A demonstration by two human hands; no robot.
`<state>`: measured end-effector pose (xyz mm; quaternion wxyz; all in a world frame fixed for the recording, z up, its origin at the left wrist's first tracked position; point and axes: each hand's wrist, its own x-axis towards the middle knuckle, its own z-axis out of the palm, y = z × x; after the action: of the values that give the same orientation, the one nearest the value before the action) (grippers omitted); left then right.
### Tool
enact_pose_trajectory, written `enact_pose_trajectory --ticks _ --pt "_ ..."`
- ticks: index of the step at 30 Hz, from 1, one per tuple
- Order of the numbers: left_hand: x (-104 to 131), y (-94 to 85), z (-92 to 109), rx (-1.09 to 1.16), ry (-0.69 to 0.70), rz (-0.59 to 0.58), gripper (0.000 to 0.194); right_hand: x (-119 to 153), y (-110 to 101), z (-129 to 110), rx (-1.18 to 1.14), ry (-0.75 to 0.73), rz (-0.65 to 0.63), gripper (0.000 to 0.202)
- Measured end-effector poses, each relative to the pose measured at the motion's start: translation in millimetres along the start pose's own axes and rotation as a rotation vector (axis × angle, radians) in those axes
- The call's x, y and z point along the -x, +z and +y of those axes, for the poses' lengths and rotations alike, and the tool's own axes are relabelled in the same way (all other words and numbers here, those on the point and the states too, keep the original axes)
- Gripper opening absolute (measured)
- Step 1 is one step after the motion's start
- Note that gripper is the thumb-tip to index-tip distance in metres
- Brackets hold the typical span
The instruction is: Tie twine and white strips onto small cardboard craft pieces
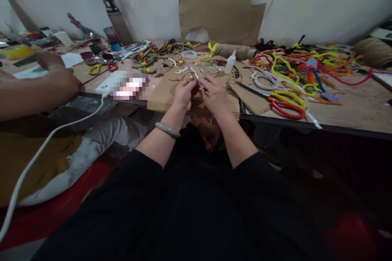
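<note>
A craft workshop: a table (361, 108) strewn with pipe cleaners (309, 67), scissors (288, 106), twine (237, 51) and cardboard (220, 6).

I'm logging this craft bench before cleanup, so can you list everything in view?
wire ring: one, thin, pinched between both hands
scissors: one, red and yellow handles, table right
pipe cleaners: heap, many colours, far right
twine spool: one, tan, by cardboard cutout
glue bottle: one, white, centre
co-worker's arm: one, table left
left hand: on ring, bangle on wrist
right hand: on ring
</note>
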<state>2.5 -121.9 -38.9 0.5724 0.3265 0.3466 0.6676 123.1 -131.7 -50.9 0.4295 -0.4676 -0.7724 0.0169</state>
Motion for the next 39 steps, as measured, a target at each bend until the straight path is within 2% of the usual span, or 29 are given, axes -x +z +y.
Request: enact_pose_trajectory --ticks 11,21,25,28,31,35,37,39 --pt "0 -0.6 0 -0.038 -0.018 -0.020 0.024 3 -5 -5 0.015 -0.042 0.033 0.039" --pt "-6 -2.7 -5 -0.088 0.038 0.033 0.018 6 -4 -6 -0.031 -0.061 0.088 0.027" --pt "-2 -4.8 -1 -0.085 0.028 -0.044 0.012 6 -6 -6 -0.107 -0.056 0.094 0.028" --pt "3 -6.3 0 -0.132 0.035 -0.106 0.011 7 -6 -5 -0.154 -0.043 0.176 0.032" --pt "9 -4.8 -5 -0.295 0.164 -0.129 0.020 7 -5 -2 -0.173 0.031 0.282 0.035" --pt "14 1.8 -18 -0.742 0.570 -0.176 0.047 4 -2 8 -0.291 0.106 0.415 0.036" --pt "14 5.2 -23 -0.931 0.717 -0.203 0.055 1 2 18 -0.389 0.138 0.438 0.036" --pt "13 7.3 -24 -1.068 0.784 -0.246 0.064 -2 7 28 -0.468 0.167 0.414 0.038"
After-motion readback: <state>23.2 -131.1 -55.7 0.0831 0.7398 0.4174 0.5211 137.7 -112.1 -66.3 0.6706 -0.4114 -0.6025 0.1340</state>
